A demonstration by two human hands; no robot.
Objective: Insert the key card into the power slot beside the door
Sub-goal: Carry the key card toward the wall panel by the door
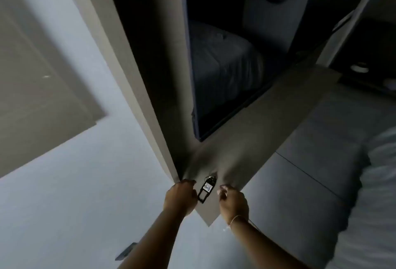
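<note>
The key card [205, 190], a dark tag with a white numbered label and a ring at its far end, lies flat on a grey panel [267, 131] between the left hand [180, 197] and the right hand [232, 201], just beside the left one's curled fingers; both hands are loosely curled and grip nothing. To do this step well, the person should probably pinch the tag by its near end so the plain end leads into the slot. No power slot can be made out in the dim room, and a bed [370, 193] lies right of the right hand.
</note>
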